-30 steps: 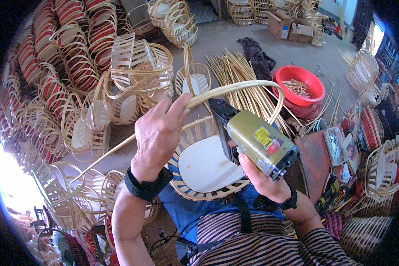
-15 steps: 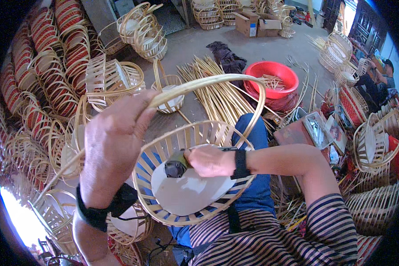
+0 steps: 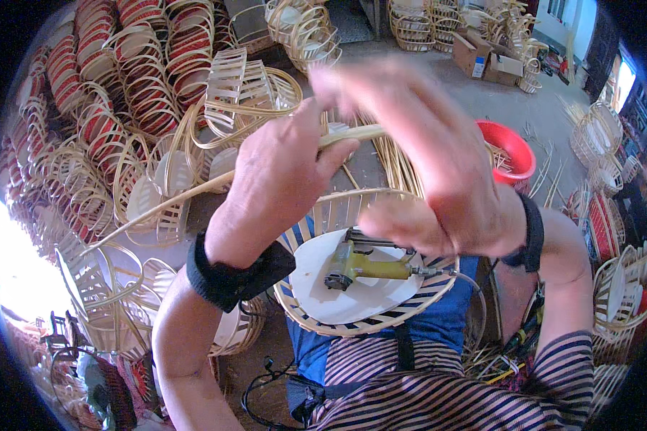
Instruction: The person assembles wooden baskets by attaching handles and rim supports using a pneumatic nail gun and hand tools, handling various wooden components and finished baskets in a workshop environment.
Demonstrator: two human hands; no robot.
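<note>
My left hand [image 3: 277, 169] is closed round a long pale bamboo strip [image 3: 172, 202], whose tail slopes down to the left and whose short front part shows past my thumb. An oval slatted basket [image 3: 338, 332] with a white base board [image 3: 313, 284] rests on my lap. Inside it lies a yellow-green air nail gun [image 3: 381, 269], with a hose fitted at its right end. My right hand [image 3: 446, 165] is raised over the basket's far side, blurred, its thumb spread wide from the fingers. Nothing shows in it. It hides part of the strip and rim.
Stacked red and pale baskets [image 3: 133, 65] fill the left side. Loose bamboo sticks [image 3: 395, 161] lie on the floor ahead, beside a red basin [image 3: 510, 151] with short pieces in it. Cardboard boxes [image 3: 485, 57] stand at the back. More baskets [image 3: 618, 294] are at the right.
My right hand has let go of the nail gun, now lying in the basket, and has risen toward the strip. The view has shifted left, and the strip's arch over the basket no longer shows.
</note>
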